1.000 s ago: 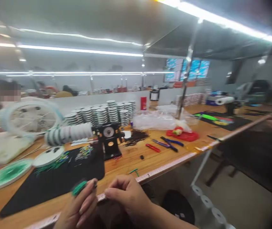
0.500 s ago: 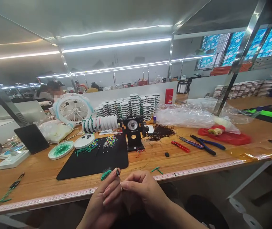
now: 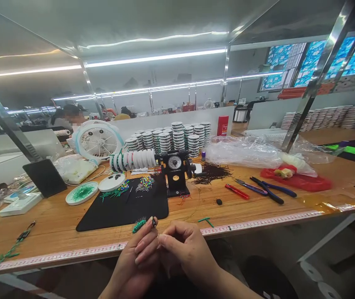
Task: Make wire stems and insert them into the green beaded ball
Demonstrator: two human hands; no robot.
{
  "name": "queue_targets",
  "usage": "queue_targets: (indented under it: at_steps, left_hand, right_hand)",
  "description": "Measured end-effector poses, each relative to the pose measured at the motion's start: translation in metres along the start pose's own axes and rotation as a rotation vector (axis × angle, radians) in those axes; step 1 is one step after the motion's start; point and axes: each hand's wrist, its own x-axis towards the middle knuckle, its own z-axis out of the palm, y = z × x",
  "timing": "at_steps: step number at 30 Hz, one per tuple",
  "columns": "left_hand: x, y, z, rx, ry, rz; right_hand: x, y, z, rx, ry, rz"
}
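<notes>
The black mat (image 3: 102,216) lies on the wooden table (image 3: 52,232). The left hand (image 3: 143,249) is by the mat's near edge, fingers bent and closed on a bunch of green sticks (image 3: 139,226) that pokes out just at that edge. A small dark bit (image 3: 154,223) shows at the fingertips. The right hand (image 3: 183,243) is just beside the left one, near the mat's right front corner. Its thumb and finger press together; I cannot tell if something thin is between them. Bright beads (image 3: 145,183) sit on the mat, and two loose green sticks (image 3: 209,222) lie to its right
</notes>
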Motion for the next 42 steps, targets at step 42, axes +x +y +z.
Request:
queue_targets:
  at_steps: [42]
  left_hand:
    - [-0.002,-0.005,0.004,0.527,0.277,0.356]
  right_hand:
    - [0.002,0.011,-0.011,0.187,-0.014,0.186]
